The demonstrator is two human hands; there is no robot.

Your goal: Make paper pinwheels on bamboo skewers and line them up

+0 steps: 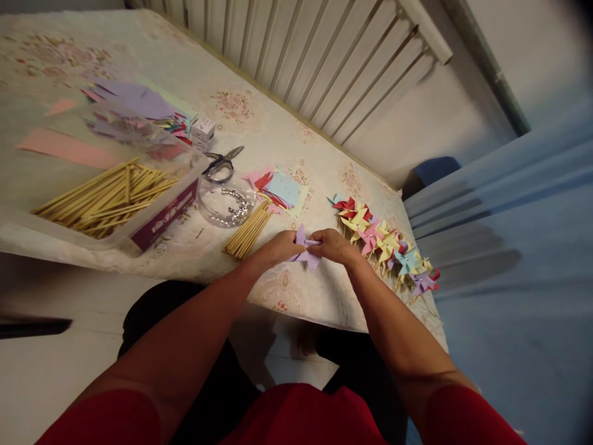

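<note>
And along the back, a white radiator (428, 31) is standing against the pale wall (384, 139), a pipe (486, 65) slanting beyond it! To the right, a blue curtain (514, 259) is hanging, catching shadows; floral cloth (176, 55) is covering the desk (324, 300), pale floor (88, 303) showing below.

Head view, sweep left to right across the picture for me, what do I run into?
Plastic tub, clear round dish, left hand, purple folded paper, right hand, cluster of pinwheels, blue curtain.
</note>
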